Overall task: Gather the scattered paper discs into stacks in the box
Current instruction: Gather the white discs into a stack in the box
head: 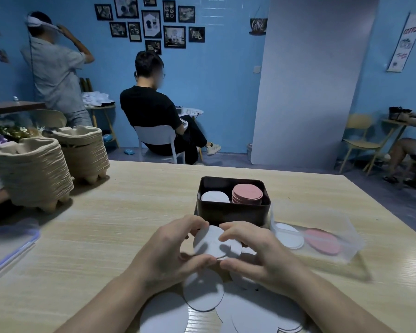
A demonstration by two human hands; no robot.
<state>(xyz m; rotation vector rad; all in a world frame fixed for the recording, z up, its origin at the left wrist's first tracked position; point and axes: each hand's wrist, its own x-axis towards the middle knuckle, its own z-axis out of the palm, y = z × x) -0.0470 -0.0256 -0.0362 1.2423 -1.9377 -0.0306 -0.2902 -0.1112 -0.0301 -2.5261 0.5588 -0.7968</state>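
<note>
Filling the lower frame, the table [111,236] carries the dark box [233,213] (white and pink stacks [247,192] inside) at centre; just below it, left hand [171,251] and right hand [258,253] pinch white discs [214,243] between curled fingers, above loose discs [202,294] at bottom centre.

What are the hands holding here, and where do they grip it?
A few white paper discs, gripped at the rim: left hand on the left edge, right hand on the right edge.

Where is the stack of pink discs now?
In the head view, the pink stack stands in the right half of the dark box, beside the white stack.
</note>
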